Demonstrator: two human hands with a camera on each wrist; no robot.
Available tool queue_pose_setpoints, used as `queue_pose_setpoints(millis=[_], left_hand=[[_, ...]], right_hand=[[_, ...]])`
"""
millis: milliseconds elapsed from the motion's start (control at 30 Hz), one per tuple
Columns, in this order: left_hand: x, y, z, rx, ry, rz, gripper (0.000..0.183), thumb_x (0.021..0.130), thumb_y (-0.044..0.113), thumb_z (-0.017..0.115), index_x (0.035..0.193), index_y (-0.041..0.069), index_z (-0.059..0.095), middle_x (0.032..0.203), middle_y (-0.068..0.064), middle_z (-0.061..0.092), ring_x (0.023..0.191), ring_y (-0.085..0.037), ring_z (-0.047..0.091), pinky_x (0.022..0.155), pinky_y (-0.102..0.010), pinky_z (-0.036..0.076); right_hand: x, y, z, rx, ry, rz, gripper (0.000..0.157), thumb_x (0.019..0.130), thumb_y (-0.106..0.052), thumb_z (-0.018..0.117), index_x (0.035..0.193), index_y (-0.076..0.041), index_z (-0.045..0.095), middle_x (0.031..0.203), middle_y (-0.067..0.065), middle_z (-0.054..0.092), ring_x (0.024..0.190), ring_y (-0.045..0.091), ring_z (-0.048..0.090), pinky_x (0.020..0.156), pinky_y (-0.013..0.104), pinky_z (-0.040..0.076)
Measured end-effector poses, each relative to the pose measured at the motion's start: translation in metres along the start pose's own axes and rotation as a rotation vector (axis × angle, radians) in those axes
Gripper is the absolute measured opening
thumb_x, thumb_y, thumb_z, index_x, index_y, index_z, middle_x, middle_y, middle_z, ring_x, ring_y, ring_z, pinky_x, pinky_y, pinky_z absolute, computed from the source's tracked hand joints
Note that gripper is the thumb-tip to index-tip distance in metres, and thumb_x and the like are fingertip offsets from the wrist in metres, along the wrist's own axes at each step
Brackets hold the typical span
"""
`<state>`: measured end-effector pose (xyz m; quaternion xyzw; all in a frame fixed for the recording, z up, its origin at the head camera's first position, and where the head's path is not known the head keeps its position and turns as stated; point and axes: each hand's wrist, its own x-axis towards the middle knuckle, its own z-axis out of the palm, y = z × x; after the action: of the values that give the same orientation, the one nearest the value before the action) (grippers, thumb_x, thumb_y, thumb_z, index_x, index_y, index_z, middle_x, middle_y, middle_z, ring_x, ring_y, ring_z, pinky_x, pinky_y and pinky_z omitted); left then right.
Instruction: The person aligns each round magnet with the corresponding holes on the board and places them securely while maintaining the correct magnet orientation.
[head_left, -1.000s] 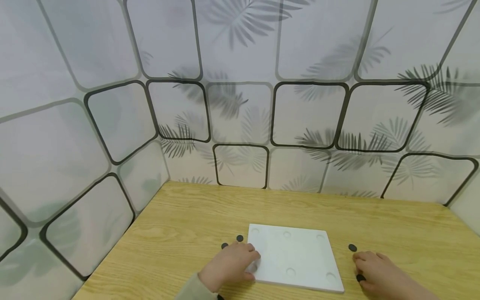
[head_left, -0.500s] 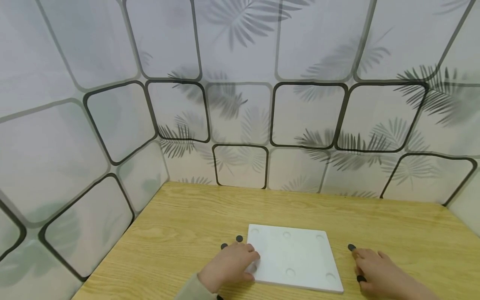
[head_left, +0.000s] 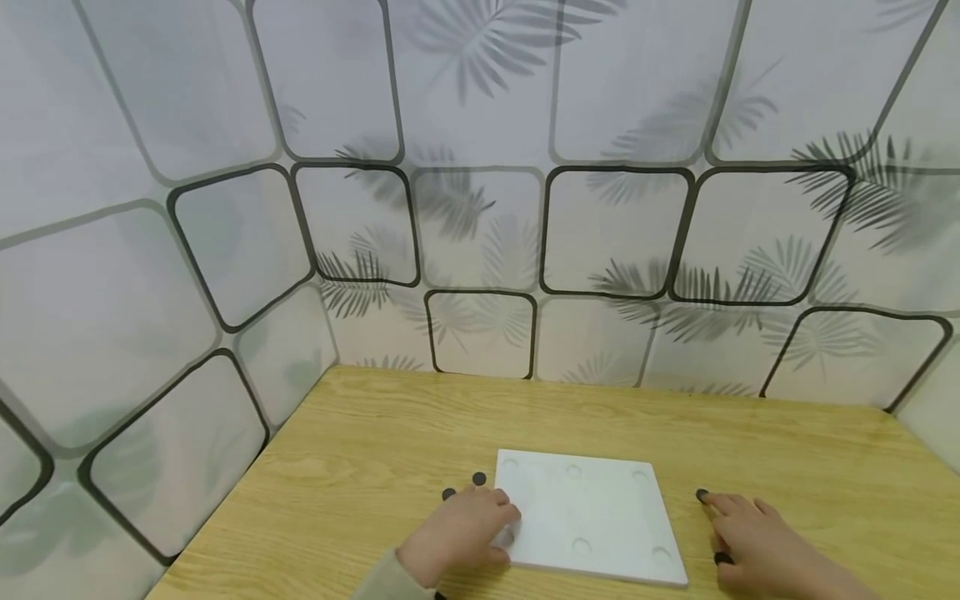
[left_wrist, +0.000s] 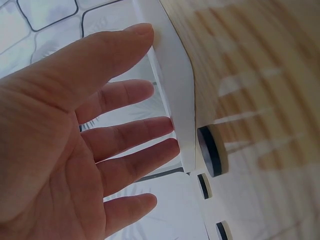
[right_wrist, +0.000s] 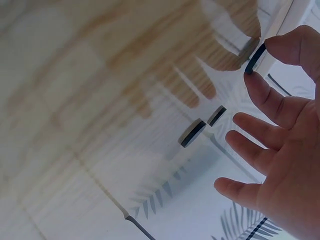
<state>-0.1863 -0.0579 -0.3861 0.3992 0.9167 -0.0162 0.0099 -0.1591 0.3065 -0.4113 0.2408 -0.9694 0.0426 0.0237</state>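
Observation:
A white rectangular board [head_left: 592, 508] with several shallow round recesses lies on the table. My left hand [head_left: 459, 527] rests at its left side; in the left wrist view the fairly straight fingers and the thumb touch the board's edge [left_wrist: 176, 95]. At the right, my right hand [head_left: 761, 542] pinches a small black disc [right_wrist: 256, 59] by its rim between thumb and index finger. The other fingers of that hand are spread. Just past its fingertips lies another black disc [head_left: 702, 495]. I cannot tell whether the pinched disc is off the table.
On the left of the board lie two black discs [head_left: 479, 478], with a third disc [head_left: 440, 596] partly hidden by the left forearm. The wooden tabletop [head_left: 420, 417] meets a patterned wall covering [head_left: 480, 217] at the back and left.
A finger of my right hand has stretched forward, closer to the far black disc, while the thumb side stays nearly still. My left hand and the board keep their places.

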Motion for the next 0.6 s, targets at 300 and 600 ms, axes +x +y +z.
queue_pose_setpoints(millis=[300, 600], left_hand=[[0.001, -0.002, 0.001, 0.004, 0.009, 0.003, 0.036, 0.07, 0.04, 0.072, 0.098, 0.02, 0.061, 0.085, 0.011, 0.052, 0.074, -0.003, 0.047, 0.07, -0.021, 0.042], [0.0, 0.0, 0.0, 0.016, 0.007, 0.002, 0.035, 0.07, 0.04, 0.071, 0.097, 0.021, 0.061, 0.085, 0.012, 0.051, 0.075, -0.003, 0.047, 0.072, -0.021, 0.042]], right_hand=[[0.002, -0.005, -0.002, -0.033, 0.042, -0.015, 0.029, 0.062, -0.012, 0.063, 0.058, -0.026, 0.037, 0.112, 0.017, 0.052, 0.103, 0.038, 0.046, 0.076, 0.065, 0.031], [0.006, -0.011, -0.004, -0.029, 0.032, -0.015, 0.029, 0.058, -0.016, 0.066, 0.057, -0.024, 0.039, 0.11, 0.017, 0.052, 0.102, 0.037, 0.046, 0.076, 0.066, 0.03]])
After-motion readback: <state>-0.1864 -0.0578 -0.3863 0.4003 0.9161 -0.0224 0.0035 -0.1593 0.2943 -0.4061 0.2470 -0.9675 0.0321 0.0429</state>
